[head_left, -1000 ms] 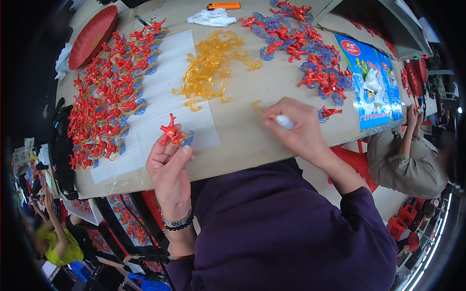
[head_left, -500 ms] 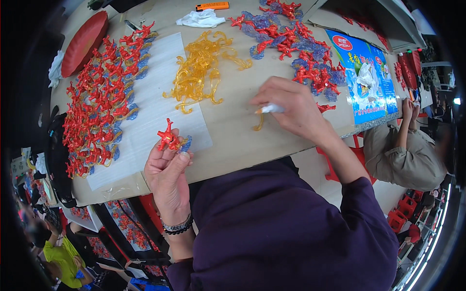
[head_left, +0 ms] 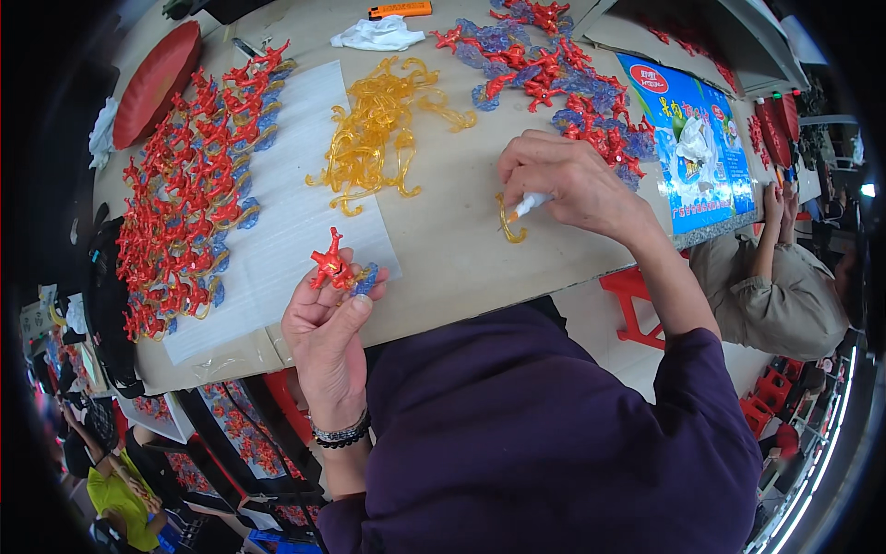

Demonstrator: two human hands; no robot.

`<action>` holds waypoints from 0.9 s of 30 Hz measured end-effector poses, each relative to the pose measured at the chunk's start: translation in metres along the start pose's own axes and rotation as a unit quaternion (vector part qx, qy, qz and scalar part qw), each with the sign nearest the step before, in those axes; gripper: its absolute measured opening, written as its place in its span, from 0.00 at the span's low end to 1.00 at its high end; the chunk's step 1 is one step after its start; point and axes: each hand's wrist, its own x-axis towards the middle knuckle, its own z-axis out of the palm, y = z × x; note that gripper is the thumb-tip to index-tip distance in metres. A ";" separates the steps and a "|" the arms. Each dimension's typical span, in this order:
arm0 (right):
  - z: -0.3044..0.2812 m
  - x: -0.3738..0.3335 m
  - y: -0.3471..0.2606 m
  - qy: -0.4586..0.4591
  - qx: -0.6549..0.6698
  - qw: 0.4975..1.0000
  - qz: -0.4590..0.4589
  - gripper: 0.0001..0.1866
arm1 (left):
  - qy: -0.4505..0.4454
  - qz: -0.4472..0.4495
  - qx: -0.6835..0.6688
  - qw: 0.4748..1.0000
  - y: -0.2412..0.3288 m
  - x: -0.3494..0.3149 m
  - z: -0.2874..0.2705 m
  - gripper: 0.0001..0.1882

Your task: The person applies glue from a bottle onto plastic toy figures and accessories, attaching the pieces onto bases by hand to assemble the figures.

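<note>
Between the thumb and fingers of my left hand (head_left: 330, 319) is a small red figurine (head_left: 331, 260) with a translucent blue and yellow part at its lower right. My right hand (head_left: 581, 180) is closed around a small white tube (head_left: 532, 202) with an orange tip. Just beyond that tip, under my fingers, a curved translucent yellow piece (head_left: 513, 233) shows; whether my fingers pinch it too is hard to see. A heap of similar yellow curved pieces (head_left: 378, 111) lies on the table between my hands and farther off.
Rows of red figurines (head_left: 189, 212) fill the left side, partly on a white sheet (head_left: 305, 120). More figurines with blue bases (head_left: 591, 120) are piled at right. A red tray (head_left: 159, 85), crumpled tissue (head_left: 378, 34), orange box (head_left: 401, 10) and blue printed sheet (head_left: 688, 138) lie around. Another person (head_left: 766, 286) sits at right.
My right hand has shifted slightly right, and the yellow piece by the tube's tip has turned and shows more of its curve. My left hand, with the figurine, has moved a little right.
</note>
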 end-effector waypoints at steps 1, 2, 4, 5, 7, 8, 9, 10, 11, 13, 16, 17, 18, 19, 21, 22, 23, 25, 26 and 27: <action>0.003 0.000 0.003 -0.010 -0.008 1.000 -0.013 0.14 | -0.001 0.000 0.000 1.000 0.000 0.000 0.000 0.25; 0.004 0.000 0.004 -0.020 -0.017 0.999 -0.026 0.14 | -0.004 0.002 -0.001 1.000 -0.001 0.001 0.000 0.25; 0.006 0.003 0.003 -0.033 -0.023 0.999 -0.031 0.13 | -0.005 0.005 0.000 1.000 -0.001 0.000 -0.001 0.25; 0.007 0.005 0.002 -0.045 -0.030 0.998 -0.036 0.13 | -0.008 -0.004 -0.009 1.000 -0.001 0.000 -0.002 0.26; 0.008 0.009 0.006 -0.057 -0.022 0.997 -0.037 0.10 | -0.012 -0.012 -0.017 1.000 0.000 0.000 -0.001 0.26; 0.009 0.010 0.008 -0.068 -0.015 0.997 -0.038 0.07 | -0.019 -0.014 -0.017 1.000 0.001 -0.001 0.000 0.27; 0.011 0.013 0.010 -0.068 -0.015 0.997 -0.039 0.07 | -0.026 -0.016 -0.018 0.999 0.001 -0.001 0.001 0.27; 0.013 0.015 0.012 -0.064 -0.003 0.997 -0.035 0.08 | -0.026 -0.016 -0.017 0.999 0.000 -0.001 0.000 0.27; 0.014 0.016 0.013 -0.061 0.009 0.998 -0.032 0.10 | -0.023 -0.016 -0.016 0.999 -0.001 -0.001 0.000 0.27; 0.015 0.022 0.010 -0.069 0.022 0.997 -0.014 0.10 | -0.017 -0.014 -0.016 1.000 0.000 -0.002 -0.001 0.28; 0.017 0.026 0.006 -0.072 0.031 0.997 0.011 0.09 | -0.030 0.005 -0.033 0.999 0.003 -0.004 -0.003 0.28; 0.017 0.026 0.005 -0.067 0.026 0.997 0.019 0.09 | -0.025 -0.003 -0.023 0.999 0.004 -0.003 -0.005 0.28; 0.018 0.026 0.004 -0.068 0.028 0.997 0.015 0.09 | -0.019 -0.010 -0.012 1.000 0.005 -0.004 -0.007 0.28; 0.017 0.025 0.004 -0.060 0.014 0.998 0.002 0.09 | -0.015 -0.007 -0.012 1.000 0.004 -0.004 -0.009 0.28; 0.018 0.022 0.004 -0.054 0.003 0.998 -0.015 0.08 | -0.015 0.009 0.018 1.000 0.000 -0.003 -0.010 0.26; 0.018 0.020 0.003 -0.041 -0.003 0.999 0.000 0.08 | -0.010 0.011 0.018 1.000 0.000 -0.004 -0.009 0.26; 0.020 0.019 0.001 -0.028 -0.008 0.999 0.014 0.07 | -0.016 0.013 0.009 1.000 0.001 -0.005 -0.006 0.27; 0.024 0.020 -0.016 0.035 0.076 0.996 0.031 0.07 | -0.021 0.015 0.000 1.000 0.001 -0.006 -0.001 0.28; 0.027 0.021 -0.027 0.098 0.158 0.981 0.050 0.06 | -0.026 0.028 0.014 0.999 0.001 -0.007 0.000 0.28; 0.030 0.022 -0.038 0.096 0.160 0.981 0.049 0.06 | -0.032 0.041 0.029 0.998 0.001 -0.008 0.000 0.28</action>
